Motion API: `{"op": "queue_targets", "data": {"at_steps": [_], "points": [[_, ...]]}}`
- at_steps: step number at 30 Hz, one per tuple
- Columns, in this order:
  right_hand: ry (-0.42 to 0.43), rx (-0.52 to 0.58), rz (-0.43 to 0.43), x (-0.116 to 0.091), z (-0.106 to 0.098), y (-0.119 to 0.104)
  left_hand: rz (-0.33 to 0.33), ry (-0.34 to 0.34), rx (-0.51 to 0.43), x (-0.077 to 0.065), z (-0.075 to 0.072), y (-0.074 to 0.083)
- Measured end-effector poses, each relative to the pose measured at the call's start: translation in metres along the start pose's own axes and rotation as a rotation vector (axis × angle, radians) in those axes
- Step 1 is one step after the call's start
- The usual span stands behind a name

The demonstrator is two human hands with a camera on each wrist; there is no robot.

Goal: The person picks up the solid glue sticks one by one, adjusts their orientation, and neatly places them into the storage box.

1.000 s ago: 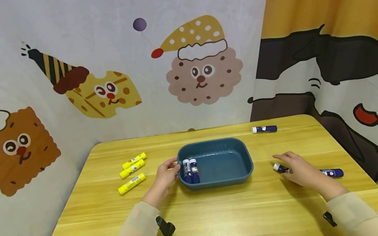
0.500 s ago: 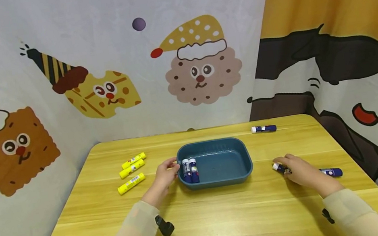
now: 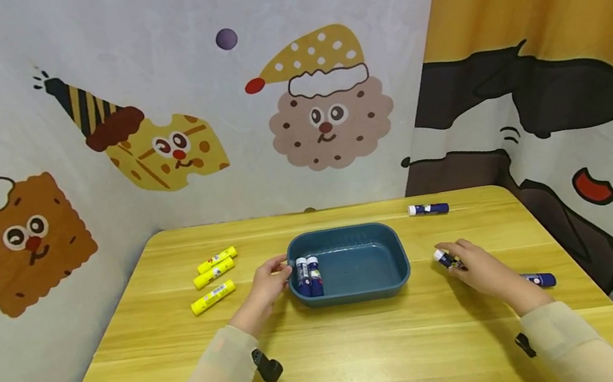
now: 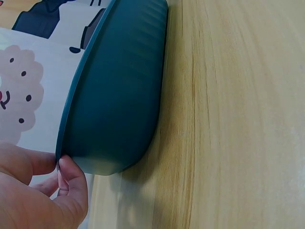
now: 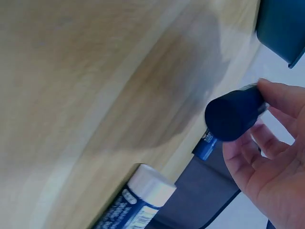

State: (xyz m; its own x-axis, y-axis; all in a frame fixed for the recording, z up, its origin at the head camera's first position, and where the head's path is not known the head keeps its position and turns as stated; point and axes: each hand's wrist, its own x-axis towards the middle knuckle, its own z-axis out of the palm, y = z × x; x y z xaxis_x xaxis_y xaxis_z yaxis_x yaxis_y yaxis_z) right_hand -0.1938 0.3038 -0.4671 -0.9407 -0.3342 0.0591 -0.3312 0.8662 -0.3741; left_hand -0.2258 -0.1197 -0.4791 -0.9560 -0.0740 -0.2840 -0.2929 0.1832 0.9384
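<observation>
My left hand point(image 3: 267, 287) pinches the left rim of a teal plastic bin point(image 3: 362, 267); in the left wrist view thumb and finger meet on that rim. Two blue glue sticks with white caps point(image 3: 309, 278) lie side by side at the bin's left end. Right of the bin, my right hand point(image 3: 480, 269) grips another blue glue stick point(image 5: 236, 114) between thumb and fingers. It is raised over the table, its white cap pointing toward the bin. A further blue glue stick point(image 3: 538, 280) lies partly hidden behind the right wrist.
On the table's left side lie three yellow glue sticks point(image 3: 213, 297). One more blue glue stick point(image 3: 429, 209) is near the back edge, right of the bin. A printed cloth backdrop point(image 3: 308, 6) hangs behind the wooden table point(image 3: 366, 353).
My right hand has closed its fingers on the blue glue stick, lifted it off the table and moved it slightly toward the bin. The left hand stays at the rim.
</observation>
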Motion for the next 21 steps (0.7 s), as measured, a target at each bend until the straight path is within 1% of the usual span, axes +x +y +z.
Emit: {"op": "queue_targets", "data": {"at_steps": [5,8,14,17,21], "points": [[0.033,-0.005,-0.009,0.009,-0.003,-0.008,0.010,0.002,-0.003,0.000,0.001,0.000],[0.044,0.023,0.014,0.015,-0.006,-0.014,0.010,0.005,-0.006,0.000,0.001,0.000],[0.073,0.134,0.069,0.030,-0.010,-0.027,0.013,0.003,-0.009,-0.001,0.001,0.001],[0.095,0.195,0.088,0.037,-0.012,-0.034,0.005,0.002,-0.009,-0.002,0.001,0.001],[0.091,0.313,0.122,0.046,-0.016,-0.048,-0.003,0.006,-0.008,-0.002,0.001,0.001]]}}
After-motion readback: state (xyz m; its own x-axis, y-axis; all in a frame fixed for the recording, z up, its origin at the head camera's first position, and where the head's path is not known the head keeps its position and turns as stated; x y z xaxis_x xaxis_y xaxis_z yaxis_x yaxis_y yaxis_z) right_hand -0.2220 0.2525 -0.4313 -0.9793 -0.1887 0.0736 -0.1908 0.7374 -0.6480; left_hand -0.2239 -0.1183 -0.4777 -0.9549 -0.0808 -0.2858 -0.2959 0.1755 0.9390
